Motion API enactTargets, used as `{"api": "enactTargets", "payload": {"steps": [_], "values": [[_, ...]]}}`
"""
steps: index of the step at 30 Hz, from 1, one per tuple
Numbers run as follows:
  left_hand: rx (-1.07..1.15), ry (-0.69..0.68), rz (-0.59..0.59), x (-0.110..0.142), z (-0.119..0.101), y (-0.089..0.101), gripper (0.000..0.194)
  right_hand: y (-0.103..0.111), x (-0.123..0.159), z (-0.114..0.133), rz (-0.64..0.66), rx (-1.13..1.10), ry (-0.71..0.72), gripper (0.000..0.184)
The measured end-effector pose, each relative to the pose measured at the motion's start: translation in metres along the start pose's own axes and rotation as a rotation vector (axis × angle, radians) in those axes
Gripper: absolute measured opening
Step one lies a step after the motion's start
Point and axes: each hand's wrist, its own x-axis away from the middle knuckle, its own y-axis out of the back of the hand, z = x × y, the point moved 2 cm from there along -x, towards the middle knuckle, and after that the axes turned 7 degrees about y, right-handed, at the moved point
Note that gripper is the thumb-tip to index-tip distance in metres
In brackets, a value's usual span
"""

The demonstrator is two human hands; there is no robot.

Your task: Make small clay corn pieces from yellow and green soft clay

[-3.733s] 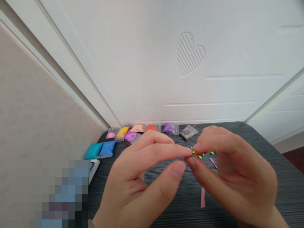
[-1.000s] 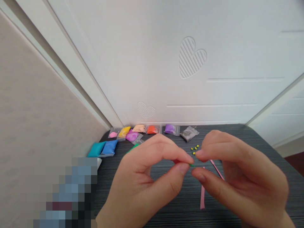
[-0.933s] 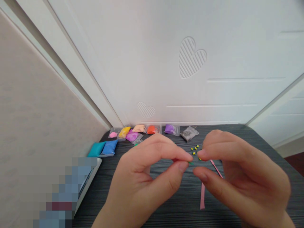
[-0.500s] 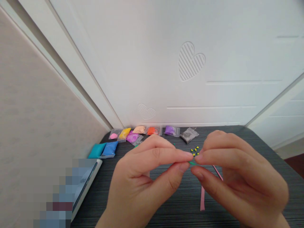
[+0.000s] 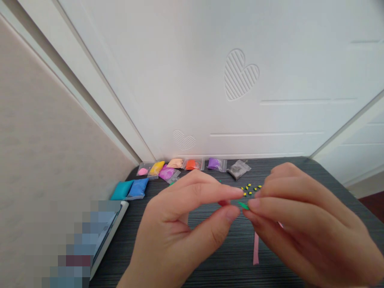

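Note:
My right hand [image 5: 309, 224] pinches a small, thin, pointed piece of green modelling clay [image 5: 243, 205] between thumb and forefinger. Its tip sticks out toward my left hand [image 5: 183, 224], whose thumb and forefinger stand apart with nothing held between them. Beyond the fingertips, several tiny yellow-and-green clay bits [image 5: 250, 193] lie on the dark table. A flat pink strip [image 5: 256, 248] lies below the right fingertips, its upper end hidden by that hand.
Small clay bags line the table's back edge, among them yellow [image 5: 156, 168], orange [image 5: 192, 164], purple [image 5: 214, 164] and grey [image 5: 239, 169]. Teal [image 5: 121, 189] and blue [image 5: 138, 188] packs lie at the left. A white-edged tablet [image 5: 114, 232], partly pixelated, stands nearer. A white panel rises behind the table.
My left thumb and forefinger have parted and let go of the green piece. It stays in my right fingers, and more of it shows. The right hand has shifted slightly right.

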Motion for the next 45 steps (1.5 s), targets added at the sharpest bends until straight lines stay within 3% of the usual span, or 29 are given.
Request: {"api": "enactTargets", "payload": {"steps": [4, 9, 17, 23, 45], "values": [[0.097, 0.069, 0.046, 0.002, 0.003, -0.001, 0.021, 0.002, 0.001, 0.007, 0.003, 0.167, 0.035, 0.021], [0.219, 0.101, 0.122, 0.0, 0.002, 0.001, 0.015, 0.002, -0.005, 0.013, -0.057, 0.186, 0.058, 0.008], [0.281, 0.154, 0.125, -0.002, 0.001, -0.001, 0.013, 0.002, -0.004, 0.011, -0.018, 0.163, 0.04, 0.011], [0.325, 0.168, 0.077, -0.001, -0.001, -0.005, 0.012, -0.001, 0.014, 0.005, 0.037, 0.167, 0.005, 0.029], [0.306, 0.144, 0.132, -0.003, 0.002, -0.007, 0.009, -0.004, 0.011, 0.001, -0.019, 0.075, -0.008, 0.028]]}}
